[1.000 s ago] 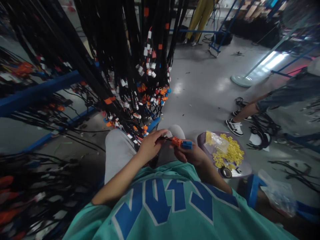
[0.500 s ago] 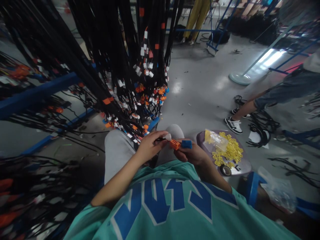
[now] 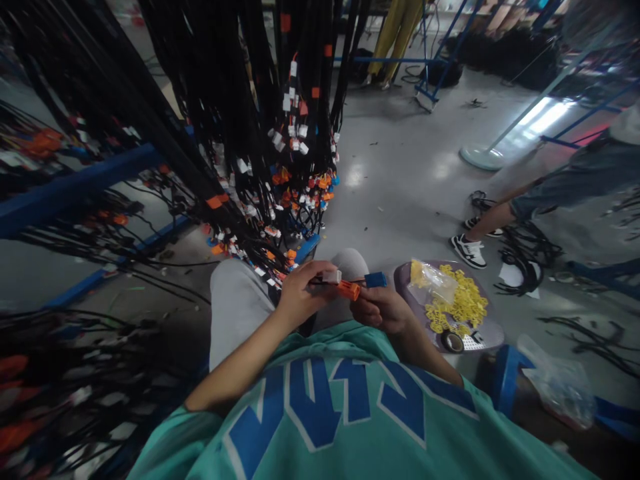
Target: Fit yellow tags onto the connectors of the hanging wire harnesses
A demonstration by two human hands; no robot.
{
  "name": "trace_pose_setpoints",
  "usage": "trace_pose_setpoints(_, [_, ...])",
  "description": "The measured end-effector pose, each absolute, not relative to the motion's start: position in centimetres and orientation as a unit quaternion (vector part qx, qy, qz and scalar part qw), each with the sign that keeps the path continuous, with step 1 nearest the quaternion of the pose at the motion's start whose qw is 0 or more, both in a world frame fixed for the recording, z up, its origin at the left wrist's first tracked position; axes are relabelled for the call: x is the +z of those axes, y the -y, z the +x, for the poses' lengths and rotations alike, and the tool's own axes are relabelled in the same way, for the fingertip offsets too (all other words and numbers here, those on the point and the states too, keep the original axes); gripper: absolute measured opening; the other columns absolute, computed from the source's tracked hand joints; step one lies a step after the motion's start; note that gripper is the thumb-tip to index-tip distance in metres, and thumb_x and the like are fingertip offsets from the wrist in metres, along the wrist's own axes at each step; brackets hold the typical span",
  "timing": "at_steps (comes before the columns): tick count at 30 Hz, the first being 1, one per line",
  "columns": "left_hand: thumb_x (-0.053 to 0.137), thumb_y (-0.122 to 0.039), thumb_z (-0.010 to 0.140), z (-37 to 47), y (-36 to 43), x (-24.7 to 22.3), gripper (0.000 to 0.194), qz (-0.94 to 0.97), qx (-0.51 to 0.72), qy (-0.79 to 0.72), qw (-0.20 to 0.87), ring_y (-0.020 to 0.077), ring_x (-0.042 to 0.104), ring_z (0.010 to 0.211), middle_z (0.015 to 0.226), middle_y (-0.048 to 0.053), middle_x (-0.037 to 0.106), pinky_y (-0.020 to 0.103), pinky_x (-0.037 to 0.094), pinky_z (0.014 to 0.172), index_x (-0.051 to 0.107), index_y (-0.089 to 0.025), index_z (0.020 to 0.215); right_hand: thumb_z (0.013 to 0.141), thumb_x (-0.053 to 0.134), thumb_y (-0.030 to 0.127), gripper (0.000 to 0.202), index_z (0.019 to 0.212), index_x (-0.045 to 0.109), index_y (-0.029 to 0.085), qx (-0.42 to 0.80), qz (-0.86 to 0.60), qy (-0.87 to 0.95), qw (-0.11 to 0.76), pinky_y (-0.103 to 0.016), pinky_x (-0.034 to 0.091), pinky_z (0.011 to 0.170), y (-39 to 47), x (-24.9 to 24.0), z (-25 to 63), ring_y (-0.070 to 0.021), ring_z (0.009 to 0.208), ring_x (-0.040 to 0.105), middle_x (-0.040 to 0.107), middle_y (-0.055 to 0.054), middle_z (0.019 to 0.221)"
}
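Note:
In front of my lap, my left hand (image 3: 305,292) is closed on the dark wires of a white connector (image 3: 332,276), which sticks out past the fingertips. An orange connector (image 3: 349,290) sits between the two hands, just below the white one. My right hand (image 3: 383,308) is closed, its fingers curled, with a blue connector (image 3: 376,279) lying along the top of the index finger. The right fingertips meet the end of the orange connector. What lies inside the curled fingers is hidden.
Bundles of black cables (image 3: 220,80) with white and orange connectors hang ahead on a blue frame (image 3: 85,187). At right, a stool (image 3: 407,272) bears yellow plastic pieces (image 3: 463,297), a clear bag and a tape roll (image 3: 453,341). A person's leg (image 3: 493,223) is beyond it.
The white connector now shows more of its side and lies flatter. The blue connector has shifted slightly up and right with my right hand, whose fingers are more curled.

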State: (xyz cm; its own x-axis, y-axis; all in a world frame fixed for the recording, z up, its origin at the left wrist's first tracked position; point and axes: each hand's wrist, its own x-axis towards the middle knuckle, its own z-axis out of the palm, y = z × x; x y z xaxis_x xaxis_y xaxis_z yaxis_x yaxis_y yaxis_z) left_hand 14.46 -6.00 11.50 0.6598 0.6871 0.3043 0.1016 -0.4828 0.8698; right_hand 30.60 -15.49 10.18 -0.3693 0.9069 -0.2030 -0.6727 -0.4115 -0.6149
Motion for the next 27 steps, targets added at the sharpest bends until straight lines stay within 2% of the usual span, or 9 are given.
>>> trace_pose_setpoints(9, [0.067,-0.034,0.072,14.7,6.3,11.2,0.02,0.802,0.334,-0.267,0.418,0.0153,0.058,0.071,0.076,0.002,0.064,0.024,0.043,0.064,0.063,-0.019,0.084,0.067,0.072,0.043,0.035,0.078,0.056,0.014,0.73,-0.357,0.273,0.515,-0.017,0.018,0.033,15.4,9.9,30.2,-0.0032,0.033,0.028,0.041,0.009,0.04])
trace_pose_setpoints(14, [0.066,-0.027,0.07,14.4,6.1,11.4,0.02,0.788,0.311,-0.272,0.457,0.0146,0.059,0.07,0.08,0.002,0.066,0.024,0.045,0.064,0.064,-0.018,0.088,0.067,0.072,0.03,0.021,0.073,0.062,0.012,0.651,-0.438,0.233,0.574,-0.016,0.027,0.04,14.7,8.7,30.5,-0.0038,0.044,0.036,0.045,0.006,0.05])
trace_pose_setpoints(18, [0.067,-0.028,0.068,13.8,5.4,11.4,0.021,0.782,0.291,-0.247,0.493,0.0145,0.06,0.069,0.082,0.004,0.068,0.023,0.045,0.062,0.067,-0.017,0.087,0.07,0.069,0.03,0.03,0.094,0.065,0.013,0.693,-0.356,0.14,0.611,-0.016,0.041,0.049,14.4,8.8,31.1,-0.005,0.054,0.045,0.051,0.004,0.064])
trace_pose_setpoints(20, [0.068,-0.031,0.067,13.4,5.0,11.3,0.023,0.779,0.278,-0.228,0.515,0.0144,0.06,0.067,0.081,0.004,0.069,0.023,0.045,0.061,0.068,-0.017,0.085,0.069,0.069,0.024,0.036,0.103,0.062,0.012,0.731,-0.297,0.117,0.603,-0.013,0.044,0.052,14.4,9.3,31.2,-0.0039,0.057,0.048,0.054,0.003,0.07])
trace_pose_setpoints(25, [0.07,-0.04,0.065,12.9,4.5,11.1,0.03,0.767,0.247,-0.2,0.557,0.0153,0.061,0.066,0.079,0.005,0.07,0.023,0.045,0.058,0.07,-0.017,0.083,0.071,0.062,0.008,0.037,0.108,0.057,0.009,0.776,-0.226,0.106,0.579,-0.009,0.05,0.061,14.4,10.2,31.1,-0.0024,0.065,0.055,0.062,-0.001,0.084])
trace_pose_setpoints(27, [0.071,-0.043,0.065,12.9,4.6,11.0,0.032,0.768,0.237,-0.199,0.56,0.0154,0.061,0.066,0.078,0.005,0.07,0.022,0.044,0.057,0.071,-0.017,0.083,0.074,0.059,0.006,0.035,0.109,0.055,0.009,0.788,-0.211,0.107,0.568,-0.007,0.05,0.059,14.4,10.4,31.0,-0.0016,0.063,0.055,0.064,-0.002,0.085])
